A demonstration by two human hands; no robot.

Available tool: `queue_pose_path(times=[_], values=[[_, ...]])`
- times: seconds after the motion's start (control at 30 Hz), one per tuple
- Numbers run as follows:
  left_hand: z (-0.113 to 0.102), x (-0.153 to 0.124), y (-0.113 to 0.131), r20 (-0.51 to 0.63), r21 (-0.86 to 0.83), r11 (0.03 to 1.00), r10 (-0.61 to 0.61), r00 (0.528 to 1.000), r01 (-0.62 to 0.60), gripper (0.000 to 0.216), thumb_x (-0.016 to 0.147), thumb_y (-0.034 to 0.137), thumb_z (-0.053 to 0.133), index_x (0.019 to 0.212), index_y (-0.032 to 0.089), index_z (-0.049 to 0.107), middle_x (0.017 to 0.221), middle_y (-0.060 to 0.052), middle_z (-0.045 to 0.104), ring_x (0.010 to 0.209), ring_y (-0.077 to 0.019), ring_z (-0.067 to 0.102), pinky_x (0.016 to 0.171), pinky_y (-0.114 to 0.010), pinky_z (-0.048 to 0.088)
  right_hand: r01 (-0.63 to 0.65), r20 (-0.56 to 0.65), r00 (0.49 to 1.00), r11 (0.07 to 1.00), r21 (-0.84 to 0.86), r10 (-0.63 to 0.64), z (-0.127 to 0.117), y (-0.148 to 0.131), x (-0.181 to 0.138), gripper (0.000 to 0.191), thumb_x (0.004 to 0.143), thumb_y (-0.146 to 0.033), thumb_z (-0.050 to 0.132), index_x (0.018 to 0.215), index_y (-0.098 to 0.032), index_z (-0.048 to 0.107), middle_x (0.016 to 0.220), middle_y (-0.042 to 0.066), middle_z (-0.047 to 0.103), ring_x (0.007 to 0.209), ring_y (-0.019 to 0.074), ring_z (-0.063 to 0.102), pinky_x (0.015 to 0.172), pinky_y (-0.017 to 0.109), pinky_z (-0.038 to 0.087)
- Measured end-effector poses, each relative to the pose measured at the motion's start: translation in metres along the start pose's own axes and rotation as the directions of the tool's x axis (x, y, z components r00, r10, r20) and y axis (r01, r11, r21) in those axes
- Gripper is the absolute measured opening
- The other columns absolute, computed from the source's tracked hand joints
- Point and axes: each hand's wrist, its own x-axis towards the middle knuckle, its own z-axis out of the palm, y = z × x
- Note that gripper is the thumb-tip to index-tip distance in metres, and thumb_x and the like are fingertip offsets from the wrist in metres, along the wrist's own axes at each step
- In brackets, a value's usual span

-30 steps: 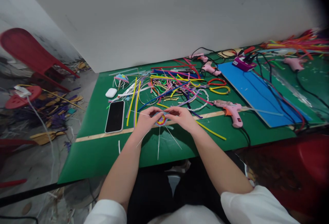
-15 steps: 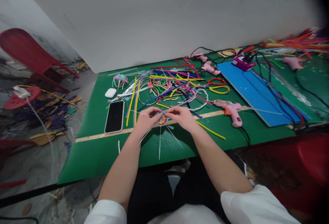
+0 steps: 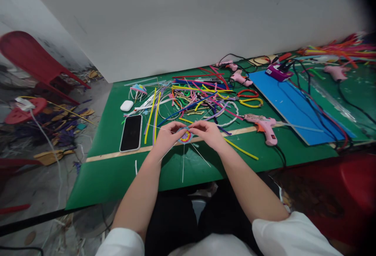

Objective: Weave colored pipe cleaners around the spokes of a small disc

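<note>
Between my two hands is a small round woven disc with rings of yellow, red, purple and light blue. Thin pale wires stick out from it like spokes, some pointing down toward me. My left hand pinches its upper left edge between thumb and fingers. On the upper right edge, my right hand closes thumb and fingers in a pinch too. The fingertips almost meet at the top of the disc and hide that part. Just beyond my hands lies a tangled pile of coloured pipe cleaners.
A phone and a white earbud case lie left on the green table. Scissors, a pink glue gun and a blue board are to the right. Cables run from a purple power block.
Both hands keep the same pinch on the disc. The disc and its wires have tilted very slightly; nothing else on the table has moved.
</note>
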Motion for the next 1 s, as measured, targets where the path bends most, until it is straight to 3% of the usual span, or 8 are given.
queue_pose_path(times=[0.3, 0.6, 0.83, 1.0], values=[[-0.0021, -0.0005, 0.0040, 0.007, 0.052, 0.998, -0.029, 1.000, 0.029, 0.023, 0.065, 0.033, 0.070, 0.076, 0.014, 0.065, 0.066, -0.001, 0.066, 0.058, -0.0116, 0.060, 0.058, -0.024, 0.048, -0.011, 0.025, 1.000, 0.999, -0.031, 0.012, -0.0002, -0.0008, -0.0010, 0.019, 0.067, -0.033, 0.067, 0.076, -0.016, 0.068, 0.075, 0.004, 0.068, 0.072, 0.0173, 0.063, 0.070, 0.030, 0.049], [0.0017, 0.0005, -0.0009, -0.013, -0.031, 0.999, 0.019, 1.000, -0.020, 0.026, 0.065, 0.031, 0.070, 0.083, 0.015, 0.062, 0.077, -0.002, 0.064, 0.068, -0.0115, 0.060, 0.065, -0.024, 0.050, -0.020, 0.010, 1.000, 1.000, -0.002, 0.020, 0.0005, -0.0027, -0.0006, 0.019, 0.068, -0.034, 0.066, 0.076, -0.016, 0.066, 0.074, 0.002, 0.067, 0.072, 0.0154, 0.062, 0.071, 0.029, 0.049], [0.0009, 0.0011, 0.0001, -0.013, -0.024, 0.999, -0.030, 0.999, 0.030, 0.023, 0.064, 0.033, 0.071, 0.075, 0.015, 0.061, 0.067, 0.000, 0.063, 0.061, -0.0107, 0.058, 0.060, -0.024, 0.049, -0.021, 0.015, 1.000, 1.000, 0.003, 0.021, 0.0004, -0.0020, -0.0008, 0.018, 0.068, -0.033, 0.066, 0.075, -0.017, 0.066, 0.074, 0.002, 0.067, 0.071, 0.0154, 0.062, 0.071, 0.029, 0.049], [0.0009, 0.0008, -0.0020, -0.009, -0.029, 0.999, -0.033, 0.999, 0.032, 0.027, 0.064, 0.035, 0.071, 0.081, 0.015, 0.065, 0.073, -0.002, 0.065, 0.065, -0.0128, 0.060, 0.063, -0.026, 0.050, -0.031, -0.004, 0.999, 0.999, -0.010, 0.031, 0.0014, -0.0047, -0.0011, 0.019, 0.067, -0.035, 0.067, 0.075, -0.017, 0.067, 0.074, 0.002, 0.067, 0.071, 0.0158, 0.062, 0.071, 0.030, 0.049]])
